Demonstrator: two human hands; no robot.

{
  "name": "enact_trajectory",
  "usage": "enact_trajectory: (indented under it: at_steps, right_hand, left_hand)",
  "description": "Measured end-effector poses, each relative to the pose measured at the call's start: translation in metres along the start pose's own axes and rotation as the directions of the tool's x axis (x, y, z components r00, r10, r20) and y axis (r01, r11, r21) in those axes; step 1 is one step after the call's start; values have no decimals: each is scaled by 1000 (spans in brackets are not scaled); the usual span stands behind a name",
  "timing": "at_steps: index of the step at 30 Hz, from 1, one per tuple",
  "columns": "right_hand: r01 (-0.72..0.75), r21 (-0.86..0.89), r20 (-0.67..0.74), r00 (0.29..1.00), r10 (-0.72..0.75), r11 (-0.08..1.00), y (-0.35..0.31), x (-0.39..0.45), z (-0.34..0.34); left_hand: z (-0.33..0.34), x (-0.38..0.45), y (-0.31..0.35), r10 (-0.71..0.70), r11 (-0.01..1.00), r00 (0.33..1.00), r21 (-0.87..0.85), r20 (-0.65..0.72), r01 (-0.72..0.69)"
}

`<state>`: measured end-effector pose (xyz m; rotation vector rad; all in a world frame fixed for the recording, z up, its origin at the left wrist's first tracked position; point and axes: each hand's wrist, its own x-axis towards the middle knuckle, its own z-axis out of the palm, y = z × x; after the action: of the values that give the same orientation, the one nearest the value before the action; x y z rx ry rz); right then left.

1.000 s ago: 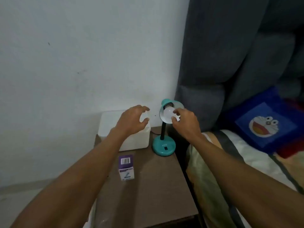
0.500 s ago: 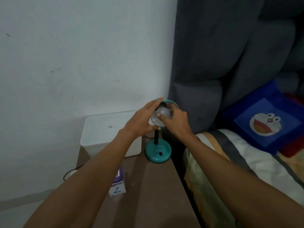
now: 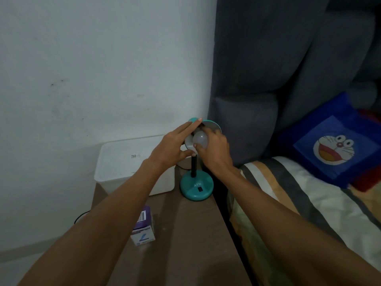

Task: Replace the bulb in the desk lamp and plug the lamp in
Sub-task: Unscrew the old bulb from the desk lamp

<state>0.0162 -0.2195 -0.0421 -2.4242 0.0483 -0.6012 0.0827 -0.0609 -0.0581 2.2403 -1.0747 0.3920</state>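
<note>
A small teal desk lamp (image 3: 196,187) with a round base and a black stem stands at the back right corner of a brown bedside table (image 3: 185,244). Its teal shade (image 3: 212,123) faces me. My left hand (image 3: 174,148) clasps the shade's left rim, fingers over the top and thumb underneath. A white round bulb (image 3: 200,138) sits inside the shade, and my right hand (image 3: 214,151) has its fingers and thumb closed around it. A thin black cord (image 3: 81,215) hangs off the table's left edge; its plug is hidden.
A white lidded box (image 3: 127,162) stands against the wall, left of the lamp. A small purple and white carton (image 3: 143,229) lies near my left forearm. To the right are a bed with a striped cover (image 3: 299,203), a blue cartoon pillow (image 3: 334,149) and a grey padded headboard (image 3: 268,79).
My left hand has moved right from above the white box to grip the lamp shade. My right hand stays on the bulb. The head camera has come closer.
</note>
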Motion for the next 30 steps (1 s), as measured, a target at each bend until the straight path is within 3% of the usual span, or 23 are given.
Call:
enact_trajectory:
  at_steps: [3, 6, 12, 16, 23, 27, 30]
  right_hand:
    - [-120, 110, -65, 990, 127, 987, -5, -5, 3]
    - [-274, 171, -31, 959, 283, 946, -9, -4, 2]
    - [-117, 2, -56, 992, 117, 993, -10, -9, 3]
    - [-233, 177, -74, 966, 249, 956, -9, -10, 4]
    - [-143, 102, -71, 986, 150, 985, -8, -9, 4]
    - [-227, 171, -66, 968, 241, 959, -9, -5, 4]
    - [-213, 126, -16, 976, 217, 969, -9, 0, -1]
  left_hand:
    - [-1, 3, 1, -3, 1000, 1000, 0, 15, 3]
    - [2, 5, 1, -5, 1000, 1000, -1, 22, 5]
    - [1, 6, 2, -13, 1000, 1000, -3, 10, 13]
    - [2, 6, 3, -10, 1000, 1000, -20, 3, 11]
    - [0, 5, 3, -26, 999, 1000, -36, 6, 26]
    - [2, 6, 2, -34, 998, 999, -46, 14, 35]
    - [2, 4, 2, -47, 998, 999, -51, 4, 47]
